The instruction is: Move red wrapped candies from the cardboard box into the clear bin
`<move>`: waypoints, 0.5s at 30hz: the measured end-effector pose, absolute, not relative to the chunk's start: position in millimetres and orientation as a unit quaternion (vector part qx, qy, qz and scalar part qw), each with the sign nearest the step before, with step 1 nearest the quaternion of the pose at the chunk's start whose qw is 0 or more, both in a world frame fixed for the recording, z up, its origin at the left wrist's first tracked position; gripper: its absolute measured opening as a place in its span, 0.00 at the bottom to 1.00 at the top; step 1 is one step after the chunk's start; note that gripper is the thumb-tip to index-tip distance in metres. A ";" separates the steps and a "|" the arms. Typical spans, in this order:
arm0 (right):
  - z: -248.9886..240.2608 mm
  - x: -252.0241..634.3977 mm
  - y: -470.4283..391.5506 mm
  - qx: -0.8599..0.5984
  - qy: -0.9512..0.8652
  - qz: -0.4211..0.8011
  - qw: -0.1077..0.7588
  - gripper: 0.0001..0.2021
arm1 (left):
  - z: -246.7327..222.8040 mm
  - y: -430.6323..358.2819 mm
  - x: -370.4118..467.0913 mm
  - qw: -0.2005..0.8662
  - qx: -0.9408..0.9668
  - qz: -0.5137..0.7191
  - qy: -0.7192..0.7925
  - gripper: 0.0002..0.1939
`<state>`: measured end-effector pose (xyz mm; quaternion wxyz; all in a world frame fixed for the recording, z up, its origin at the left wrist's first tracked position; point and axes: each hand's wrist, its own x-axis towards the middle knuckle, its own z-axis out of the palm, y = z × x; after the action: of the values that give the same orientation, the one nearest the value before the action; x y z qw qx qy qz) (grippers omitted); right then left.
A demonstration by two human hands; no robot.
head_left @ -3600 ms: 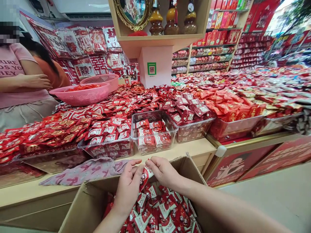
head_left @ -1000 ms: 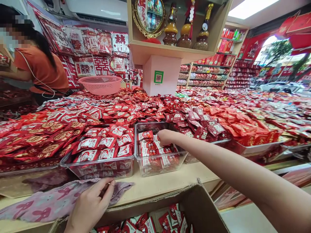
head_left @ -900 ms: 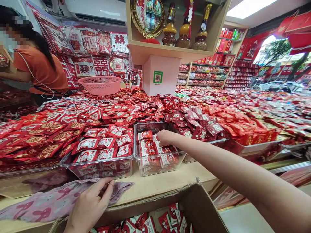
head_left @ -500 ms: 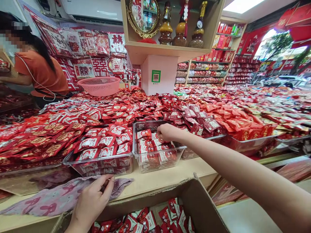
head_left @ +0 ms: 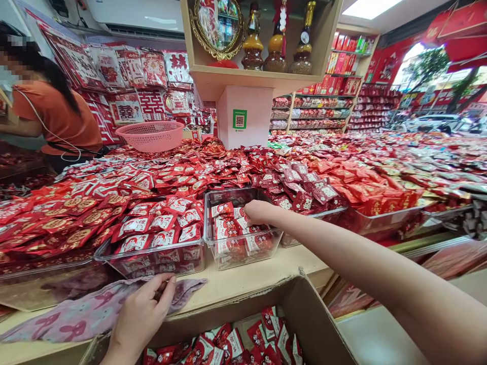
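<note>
My right hand (head_left: 257, 212) reaches into a clear plastic bin (head_left: 243, 257), its fingers curled down among red-and-white packets (head_left: 227, 228); what they hold, if anything, is hidden. My left hand (head_left: 146, 309) is over the near counter edge, beside a pink patterned cloth (head_left: 83, 310), thumb and fingers curled close together; I cannot make out anything between them. Below, an open cardboard box (head_left: 317, 319) holds several loose red-and-white packets (head_left: 232, 344). Left of the clear bin stands another clear bin (head_left: 152, 263), heaped with red-and-white packets.
Heaps of red packets (head_left: 57, 218) spread across the counter (head_left: 304, 258). A pink basket (head_left: 150, 137) sits behind them. A white pillar (head_left: 247, 114) holds up a display shelf (head_left: 258, 76) with a mirror and bottles. A person in an orange shirt (head_left: 68, 114) stands at the left.
My right hand has sunk slightly lower among the packets in the clear bin. My left hand has hardly moved. The whole view has shifted slightly.
</note>
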<state>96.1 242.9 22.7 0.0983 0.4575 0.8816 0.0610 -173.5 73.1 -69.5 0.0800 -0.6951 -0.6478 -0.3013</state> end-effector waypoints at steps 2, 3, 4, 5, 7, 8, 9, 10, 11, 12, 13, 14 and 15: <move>22.5 94.7 244.6 0.461 0.880 0.051 0.100 0.22 | -70.4 73.3 -174.0 0.080 -0.693 -0.302 -0.650 0.12; 22.3 93.6 245.2 0.460 0.881 0.049 0.102 0.22 | -70.9 73.3 -174.2 0.079 -0.692 -0.301 -0.651 0.12; 22.4 92.3 245.4 0.458 0.882 0.048 0.104 0.21 | -71.3 73.2 -174.5 0.077 -0.693 -0.300 -0.651 0.12; 23.0 91.0 245.2 0.456 0.882 0.048 0.108 0.20 | -71.5 73.1 -174.7 0.075 -0.694 -0.298 -0.651 0.11; 27.4 89.4 243.0 0.456 0.882 0.041 0.114 0.18 | -71.5 72.8 -175.0 0.074 -0.692 -0.293 -0.655 0.11; 31.7 89.6 240.8 0.462 0.879 0.031 0.112 0.17 | -71.3 72.7 -175.1 0.076 -0.691 -0.291 -0.657 0.11; 37.6 90.9 237.7 0.470 0.877 0.016 0.098 0.16 | -70.9 72.6 -175.2 0.078 -0.689 -0.289 -0.660 0.11; 44.9 93.4 233.4 0.478 0.875 -0.003 0.075 0.15 | -70.5 72.5 -175.3 0.080 -0.686 -0.286 -0.664 0.11; 53.3 97.1 227.5 0.484 0.873 -0.020 0.048 0.15 | -70.1 72.4 -175.2 0.079 -0.684 -0.284 -0.667 0.11; 62.4 101.7 219.7 0.489 0.872 -0.031 0.020 0.15 | -69.7 72.3 -175.0 0.077 -0.684 -0.282 -0.668 0.11; 71.0 106.7 209.8 0.485 0.873 -0.043 -0.006 0.16 | -69.3 72.3 -174.6 0.074 -0.684 -0.282 -0.669 0.11; 78.3 111.6 197.6 0.468 0.881 -0.063 -0.025 0.17 | -69.0 72.2 -173.9 0.071 -0.682 -0.280 -0.672 0.11; 82.9 115.4 183.2 0.435 0.894 -0.100 -0.031 0.18 | -68.7 72.1 -173.0 0.069 -0.680 -0.278 -0.675 0.11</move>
<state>115.4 183.2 82.9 -0.0313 0.4348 0.8944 -0.1004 -173.0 72.1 -68.7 0.0692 -0.6799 -0.6749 -0.2784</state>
